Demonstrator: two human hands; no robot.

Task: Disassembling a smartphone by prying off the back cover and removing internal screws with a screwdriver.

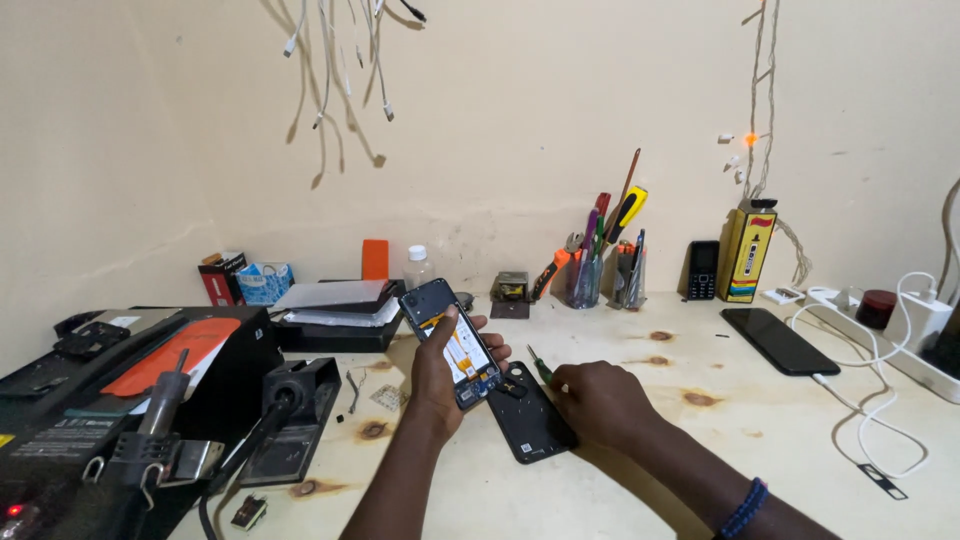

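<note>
My left hand (438, 378) holds an opened smartphone (449, 338) up above the table, its back removed so the inner parts and an orange-yellow patch show. My right hand (598, 402) rests on the table just to the right, closed around a small green-handled screwdriver (539, 366) whose tip points up and left toward the phone. The phone's black back cover (527, 417) lies flat on the table between my two hands, partly under my right hand.
A soldering station (120, 400) with iron holder (300, 392) fills the left side. Cups of tools (600, 265) stand at the back wall, next to a small keypad phone (702, 270) and a yellow box (747, 253). Another black phone (779, 340) and white cables (870, 370) lie at right.
</note>
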